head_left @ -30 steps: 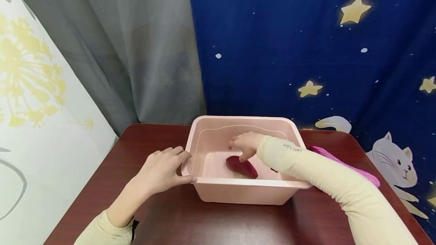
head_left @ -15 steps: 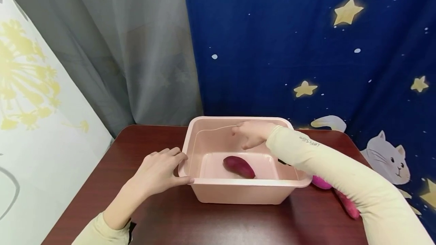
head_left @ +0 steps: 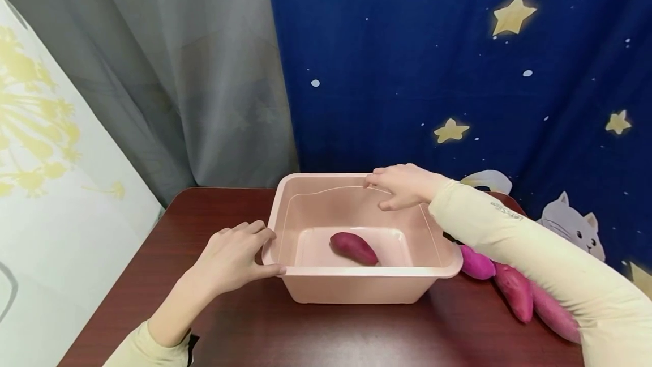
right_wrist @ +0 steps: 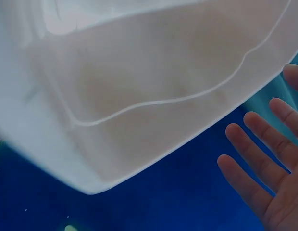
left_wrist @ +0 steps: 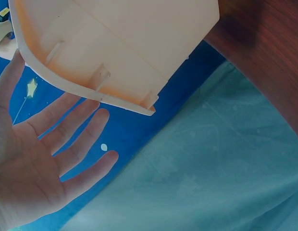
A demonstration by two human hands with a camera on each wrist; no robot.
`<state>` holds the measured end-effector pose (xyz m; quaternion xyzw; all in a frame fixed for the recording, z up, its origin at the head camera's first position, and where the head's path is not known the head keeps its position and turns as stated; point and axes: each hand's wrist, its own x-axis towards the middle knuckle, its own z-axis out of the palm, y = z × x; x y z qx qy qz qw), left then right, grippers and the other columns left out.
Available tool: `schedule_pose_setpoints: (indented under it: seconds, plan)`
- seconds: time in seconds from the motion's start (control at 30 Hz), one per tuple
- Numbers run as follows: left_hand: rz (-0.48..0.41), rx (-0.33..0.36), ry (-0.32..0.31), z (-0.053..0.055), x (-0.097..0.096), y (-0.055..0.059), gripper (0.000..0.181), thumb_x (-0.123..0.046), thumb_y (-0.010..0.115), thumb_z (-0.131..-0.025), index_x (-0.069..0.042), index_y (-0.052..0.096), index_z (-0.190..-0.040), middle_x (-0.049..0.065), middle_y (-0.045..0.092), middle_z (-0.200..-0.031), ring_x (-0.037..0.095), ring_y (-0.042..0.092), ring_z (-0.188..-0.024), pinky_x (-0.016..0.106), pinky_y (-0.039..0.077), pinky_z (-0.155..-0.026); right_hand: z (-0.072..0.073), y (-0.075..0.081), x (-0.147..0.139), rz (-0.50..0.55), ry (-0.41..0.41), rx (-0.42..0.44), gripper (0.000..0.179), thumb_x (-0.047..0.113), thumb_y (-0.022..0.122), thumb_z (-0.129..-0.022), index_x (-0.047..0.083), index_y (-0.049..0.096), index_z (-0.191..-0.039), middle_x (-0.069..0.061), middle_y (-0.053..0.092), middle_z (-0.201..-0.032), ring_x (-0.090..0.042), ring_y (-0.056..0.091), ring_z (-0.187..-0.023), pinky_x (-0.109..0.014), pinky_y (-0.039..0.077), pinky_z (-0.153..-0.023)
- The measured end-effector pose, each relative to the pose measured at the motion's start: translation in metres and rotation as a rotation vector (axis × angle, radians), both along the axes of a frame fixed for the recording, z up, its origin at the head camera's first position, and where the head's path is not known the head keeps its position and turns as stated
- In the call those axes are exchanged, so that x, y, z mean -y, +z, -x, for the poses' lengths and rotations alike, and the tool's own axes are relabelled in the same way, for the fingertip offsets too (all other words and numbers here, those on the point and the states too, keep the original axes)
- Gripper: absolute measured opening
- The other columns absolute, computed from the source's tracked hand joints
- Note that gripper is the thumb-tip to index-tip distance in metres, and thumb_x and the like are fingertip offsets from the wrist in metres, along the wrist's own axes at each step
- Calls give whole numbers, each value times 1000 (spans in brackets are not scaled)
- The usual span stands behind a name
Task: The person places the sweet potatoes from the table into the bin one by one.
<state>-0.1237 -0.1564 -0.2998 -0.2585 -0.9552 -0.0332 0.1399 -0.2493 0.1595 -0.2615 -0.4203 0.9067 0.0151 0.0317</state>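
A purple-red sweet potato (head_left: 354,248) lies on the floor of a pink plastic basin (head_left: 367,272). My left hand (head_left: 236,256) is at the basin's left end, its thumb and fingertips at the rim. Seen from the left wrist, that hand (left_wrist: 53,149) has its fingers spread and nearly straight against the basin's rim (left_wrist: 67,86). Above the back right part of the basin is my right hand (head_left: 404,186), fingers loosely extended and holding nothing. The right wrist view shows its fingers (right_wrist: 250,178) spread beside the rim.
Right of the basin, a bright magenta oblong thing (head_left: 477,263) and two reddish sweet potatoes (head_left: 514,290) lie on the dark wood table (head_left: 244,327), partly under the right sleeve (head_left: 540,259). A grey curtain (head_left: 229,101) and a blue star-patterned curtain (head_left: 367,72) hang behind.
My right hand has risen off the sweet potato and moved up and right toward the back rim. The sweet potato stays in the basin; the left hand keeps its place at the rim.
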Motion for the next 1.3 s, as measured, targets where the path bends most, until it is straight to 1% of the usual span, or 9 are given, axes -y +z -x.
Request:
schedule_pose_setpoints:
  seconds: [0.13,0.3,0.53,0.63,0.77,0.97,1.13,1.2,1.3]
  plan:
    - [0,4,2,0,0,0,43,-57,65,-63,-19,55,-81,-13,37,-67,8,41,-58,26,32,-47,-4,6,-14,29,-10,-17,43,27,62,-76,14,53,-116,-3,54,-108,-22,54,-91,-43,41,-77]
    - [-3,7,5,-1,0,0,43,-57,66,-63,-19,56,-81,-13,37,-67,7,41,-58,26,32,-47,-8,11,-30,51,-53,-25,41,27,63,-77,16,53,-115,-2,54,-108,-20,55,-89,-43,41,-77]
    - [-5,3,5,-1,1,0,45,-57,66,-62,-18,57,-83,-13,38,-68,7,41,-58,26,32,-47,-16,13,-52,62,-111,-57,40,28,62,-77,20,53,-115,-1,54,-106,-19,54,-88,-44,41,-75]
    - [-4,5,2,-1,1,0,45,-57,66,-63,-18,57,-84,-13,38,-68,7,41,-58,26,32,-47,-19,13,-60,68,-124,-74,39,27,62,-76,20,54,-113,-1,54,-105,-18,54,-84,-43,43,-71]
    - [-10,2,0,-1,1,0,44,-56,66,-63,-18,57,-83,-12,38,-68,7,41,-58,26,33,-46,-23,12,-71,74,-139,-99,38,26,63,-75,19,55,-112,-2,55,-104,-17,54,-80,-41,44,-66]
    - [-16,5,-2,-1,0,-1,44,-55,67,-63,-18,58,-84,-12,39,-69,7,42,-58,26,33,-47,-31,9,-87,81,-167,-127,38,27,63,-76,20,55,-113,-1,55,-106,-19,55,-85,-40,46,-65]
    - [-13,11,1,-1,0,-1,44,-55,67,-63,-18,58,-84,-12,40,-69,8,42,-58,27,33,-47,-36,5,-102,91,-171,-166,39,30,64,-76,18,56,-112,1,54,-104,-14,55,-78,-38,45,-61]
    - [-12,13,4,0,-1,-1,44,-56,67,-62,-18,58,-84,-12,40,-69,8,42,-58,27,33,-47,-37,3,-108,103,-159,-178,40,29,65,-75,16,56,-112,1,55,-102,-11,53,-73,-37,44,-61]
    - [-11,9,6,0,-1,0,46,-56,67,-62,-17,58,-85,-12,41,-69,8,42,-58,27,34,-47,-38,0,-118,126,-147,-191,39,28,65,-75,15,56,-110,1,55,-100,-11,53,-72,-37,45,-64]
